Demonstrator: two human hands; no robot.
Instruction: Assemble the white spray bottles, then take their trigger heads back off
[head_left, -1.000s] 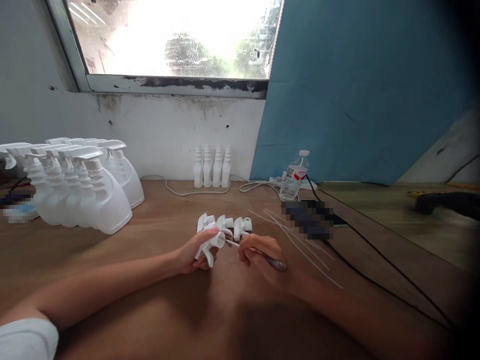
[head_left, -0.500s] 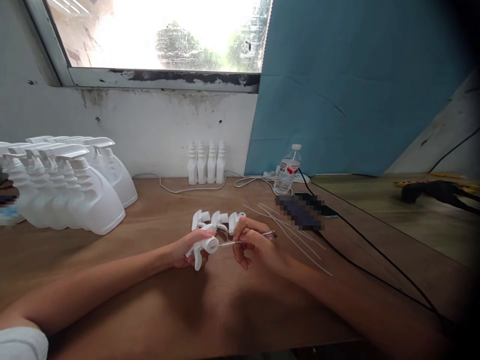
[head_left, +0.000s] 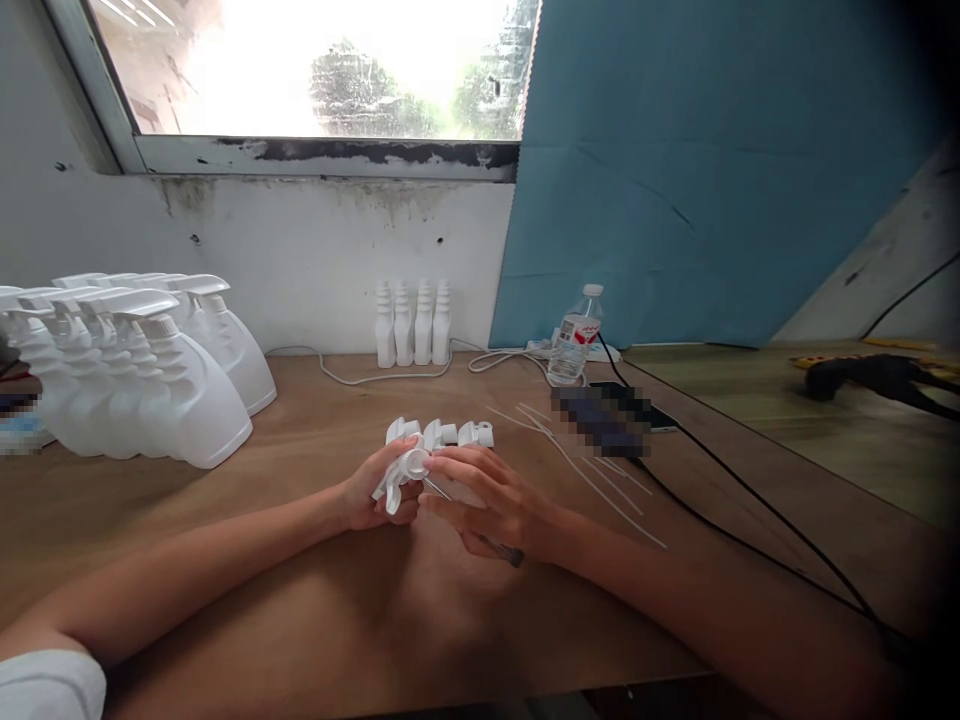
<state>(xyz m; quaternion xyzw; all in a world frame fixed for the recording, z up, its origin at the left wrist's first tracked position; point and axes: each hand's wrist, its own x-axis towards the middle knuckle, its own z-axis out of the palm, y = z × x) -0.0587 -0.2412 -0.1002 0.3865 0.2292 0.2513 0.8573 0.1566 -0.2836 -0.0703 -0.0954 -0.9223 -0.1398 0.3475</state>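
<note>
While the left hand (head_left: pixel 369 497) curls its fingers closed around a white trigger sprayer head (head_left: pixel 403 472) just left of the frame's centre, the right hand (head_left: pixel 489 503) meets it from the right, fingertips pressed to the sprayer's round collar and the rest of the fingers folded over a thin screwdriver (head_left: pixel 480 530), whose dark handle end pokes out below the palm. Both hands rest low on the wooden table (head_left: pixel 300 600). Just behind them, touching or nearly touching the fingers, lies a short row of loose sprayer heads (head_left: pixel 450 434), so room toward the wall is tight there. To the right of centre, several thin white dip tubes (head_left: pixel 592 480) lie fanned across the wood, near the right wrist but apart from it. Beyond those, a black cable (head_left: pixel 750 520) runs diagonally toward the lower right corner, and a blurred dark object (head_left: pixel 604 420) sits by a water bottle (head_left: pixel 574 340). At the left edge, a cluster of white spray bottles (head_left: pixel 150 380) stands well apart from the left forearm, leaving bare wood between. Four small white bottles (head_left: pixel 412 325) stand against the back wall at centre. Bare table lies below the hands down to its near edge along the bottom of the frame
</note>
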